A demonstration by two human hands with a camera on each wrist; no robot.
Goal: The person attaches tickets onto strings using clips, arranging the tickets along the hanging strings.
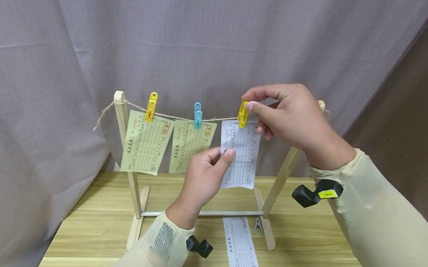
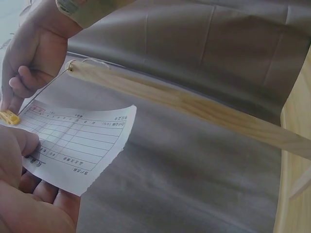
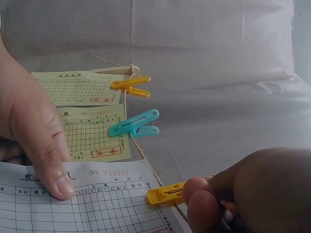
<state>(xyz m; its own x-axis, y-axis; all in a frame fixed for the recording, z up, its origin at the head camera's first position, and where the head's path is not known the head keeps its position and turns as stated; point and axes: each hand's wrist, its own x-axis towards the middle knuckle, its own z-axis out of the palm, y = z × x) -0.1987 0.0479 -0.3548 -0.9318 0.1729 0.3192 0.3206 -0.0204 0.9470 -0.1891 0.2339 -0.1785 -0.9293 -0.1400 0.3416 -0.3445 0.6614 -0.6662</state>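
A white receipt slip (image 1: 244, 161) hangs at the twine line, its left edge pinched between the thumb and fingers of my left hand (image 1: 206, 174). At its top edge sits a yellow clothespin (image 1: 242, 115), and my right hand (image 1: 295, 115) pinches that pin's handles between thumb and index finger. In the right wrist view the yellow pin's (image 3: 165, 194) nose lies over the slip's edge at the twine. Further left, a blue clothespin (image 1: 198, 117) and another yellow clothespin (image 1: 151, 107) each hold a yellow-green slip (image 1: 145, 143) on the twine.
The wooden stand has a left post (image 1: 125, 139), a slanting right post (image 1: 282, 178) and a white crossbar (image 1: 223, 213). On the wooden table (image 1: 79, 241) lie a second white slip (image 1: 241, 249) and a grey clothespin (image 1: 258, 226). A grey curtain (image 1: 202, 33) hangs behind.
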